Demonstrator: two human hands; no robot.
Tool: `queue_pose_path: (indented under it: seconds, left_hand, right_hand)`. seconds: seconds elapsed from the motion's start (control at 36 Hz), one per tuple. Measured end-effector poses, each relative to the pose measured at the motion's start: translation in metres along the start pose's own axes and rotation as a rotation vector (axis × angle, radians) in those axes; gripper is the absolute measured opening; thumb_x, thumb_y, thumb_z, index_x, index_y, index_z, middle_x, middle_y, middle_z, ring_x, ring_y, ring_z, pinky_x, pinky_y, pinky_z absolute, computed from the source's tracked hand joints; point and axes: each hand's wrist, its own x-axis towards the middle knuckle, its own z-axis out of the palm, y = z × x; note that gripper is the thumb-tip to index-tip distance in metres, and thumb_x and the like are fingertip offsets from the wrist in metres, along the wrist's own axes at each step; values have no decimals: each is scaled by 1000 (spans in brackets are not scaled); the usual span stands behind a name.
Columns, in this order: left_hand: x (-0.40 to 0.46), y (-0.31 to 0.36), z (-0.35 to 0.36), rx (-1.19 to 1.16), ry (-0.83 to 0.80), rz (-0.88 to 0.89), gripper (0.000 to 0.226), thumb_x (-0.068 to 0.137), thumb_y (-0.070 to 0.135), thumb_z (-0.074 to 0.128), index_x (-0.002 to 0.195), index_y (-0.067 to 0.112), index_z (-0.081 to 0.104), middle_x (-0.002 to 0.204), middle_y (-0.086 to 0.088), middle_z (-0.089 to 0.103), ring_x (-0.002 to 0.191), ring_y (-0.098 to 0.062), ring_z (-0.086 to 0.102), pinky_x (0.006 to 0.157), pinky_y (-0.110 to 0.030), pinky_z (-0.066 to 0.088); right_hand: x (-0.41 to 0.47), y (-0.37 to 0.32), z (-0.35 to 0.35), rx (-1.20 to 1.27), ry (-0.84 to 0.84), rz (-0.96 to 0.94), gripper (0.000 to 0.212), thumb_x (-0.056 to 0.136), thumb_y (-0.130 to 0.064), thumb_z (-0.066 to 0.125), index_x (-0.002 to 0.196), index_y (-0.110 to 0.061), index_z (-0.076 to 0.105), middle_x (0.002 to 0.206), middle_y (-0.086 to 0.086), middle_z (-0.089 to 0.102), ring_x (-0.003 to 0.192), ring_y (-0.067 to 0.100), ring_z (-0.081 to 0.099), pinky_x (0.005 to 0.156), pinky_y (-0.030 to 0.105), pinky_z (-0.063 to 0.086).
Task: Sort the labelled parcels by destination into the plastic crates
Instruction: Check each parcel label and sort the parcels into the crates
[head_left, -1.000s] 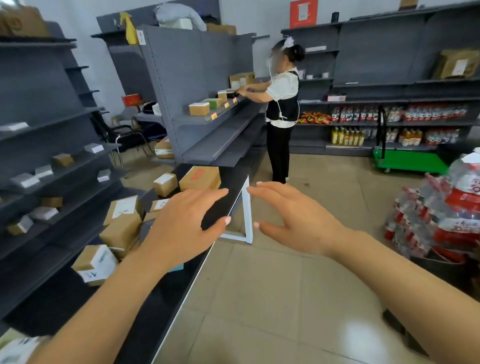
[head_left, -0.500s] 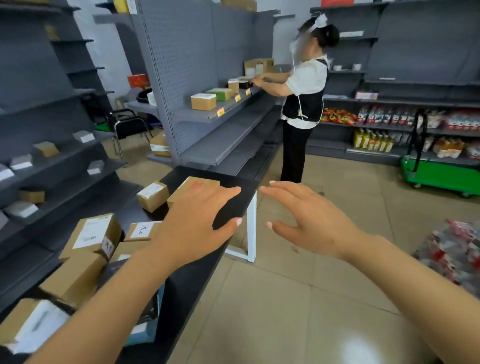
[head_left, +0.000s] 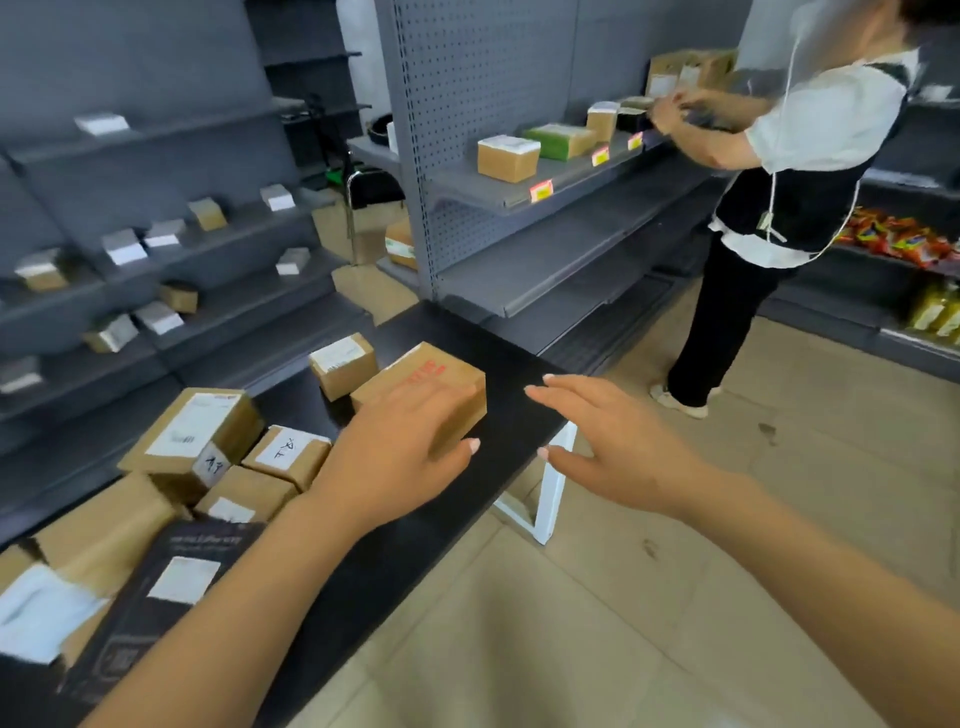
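Head view: a brown cardboard parcel with red print sits at centre frame on a black table, close to the table's right-hand edge. The left hand is spread wide over the parcel's near corner, fingers straight; whether it touches the cardboard cannot be told, as the hand hides that corner. The right hand is also open, fingers extended, held right of the parcel above the table edge and apart from the box. Neither hand holds anything.

Just behind the parcel, to its left, stands a smaller labelled box. At lower left lies a crowded pile of cardboard parcels with white labels, some handwritten; the writing is too blurred to read. A dark flat package lies at the bottom left, partly covered by the left forearm.

Right of the table the tiled floor gives open room. A white table leg shows below the edge.

Grey metal shelving with a perforated back panel rises beyond the table at upper centre, carrying a few boxes. More shelves at upper left hold small parcels, motion-blurred. A person in a white shirt and dark vest stands at upper right, cut off by the top edge, hands at the shelf.
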Motion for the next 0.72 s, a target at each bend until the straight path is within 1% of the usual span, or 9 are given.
queue_pose_path:
  seconds: [0.11, 0.22, 0.39, 0.47, 0.58, 0.64, 0.72]
  left_hand:
    - [20, -19, 18, -21, -51, -82, 61, 90, 56, 49, 145, 40, 31, 147, 14, 41, 136, -8, 37, 111, -36, 36]
    - [43, -47, 34, -19, -90, -153, 63, 90, 56, 49, 147, 39, 29, 149, 14, 40, 136, -8, 36, 111, -39, 36]
    - [90, -96, 54, -5, -100, -211, 62, 93, 52, 50, 148, 36, 28, 145, 13, 44, 132, -8, 40, 108, -30, 34]
    - [115, -123, 66, -10, -108, -238, 59, 93, 50, 50, 146, 32, 34, 141, 12, 47, 128, -7, 43, 105, -27, 35]
    - [138, -155, 90, -20, -179, -283, 54, 93, 47, 51, 142, 27, 40, 138, 12, 49, 124, -6, 45, 102, -24, 37]
    - [146, -170, 99, -23, -219, -311, 54, 92, 44, 51, 142, 28, 40, 137, 11, 50, 121, -7, 48, 100, -25, 39]
    - [154, -189, 107, 31, -249, -338, 53, 91, 42, 51, 140, 27, 41, 134, 9, 52, 117, -10, 51, 99, -28, 40]
  right_hand:
    - [44, 23, 11, 28, -28, -72, 62, 95, -45, 51, 150, -34, 24, 157, -12, 22, 143, 9, 22, 113, 28, 25]
    - [91, 39, 24, 18, -65, -128, 63, 95, -46, 51, 150, -34, 23, 157, -13, 23, 142, 7, 21, 112, 27, 27]
    - [172, 56, 32, -12, -102, -205, 63, 95, -42, 53, 150, -32, 24, 155, -11, 26, 140, 9, 24, 109, 27, 30]
    - [219, 67, 43, -24, -130, -199, 64, 95, -44, 53, 150, -34, 23, 157, -10, 23, 143, 10, 21, 113, 31, 29]
    - [273, 79, 58, -4, -190, -186, 66, 94, -45, 53, 151, -35, 21, 156, -10, 23, 143, 11, 23, 112, 33, 32]
    - [295, 83, 65, 27, -228, -183, 65, 94, -44, 55, 150, -34, 24, 155, -9, 26, 142, 11, 24, 111, 33, 33]
    - [326, 87, 73, 79, -273, -190, 63, 93, -43, 55, 149, -35, 27, 153, -10, 29, 142, 10, 25, 110, 33, 34]
